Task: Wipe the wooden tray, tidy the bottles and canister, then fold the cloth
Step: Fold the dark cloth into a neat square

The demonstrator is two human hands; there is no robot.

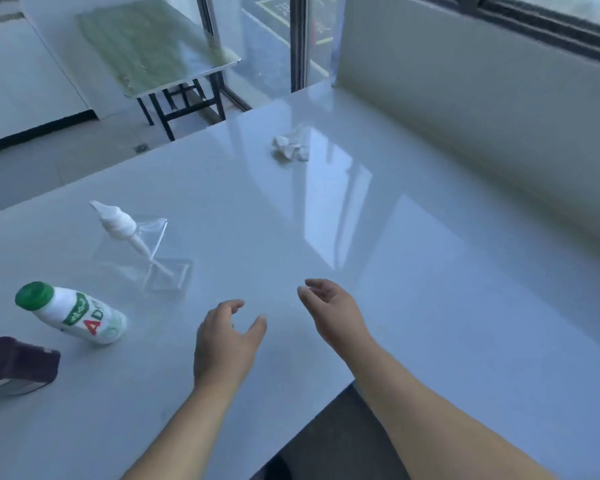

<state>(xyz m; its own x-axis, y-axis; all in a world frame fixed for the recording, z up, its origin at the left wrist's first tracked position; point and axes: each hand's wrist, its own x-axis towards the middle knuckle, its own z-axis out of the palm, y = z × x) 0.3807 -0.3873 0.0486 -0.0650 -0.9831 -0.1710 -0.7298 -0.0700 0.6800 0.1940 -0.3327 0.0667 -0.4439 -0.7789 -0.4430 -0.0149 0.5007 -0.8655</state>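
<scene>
Our left hand [227, 336], empty and loosely spread like our right hand [329, 311], hovered nearer the white bottle [73, 315], which lay leftward on the tabletop [413, 271], green cap pointing far-left.

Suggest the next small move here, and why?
Probably reach the right hand forward for the crumpled white cloth. Both hands are open and hold nothing; the left hand hovers over the white table, the cloth lies far off, and no wooden tray is in view, so wiping needs the cloth first.
</scene>
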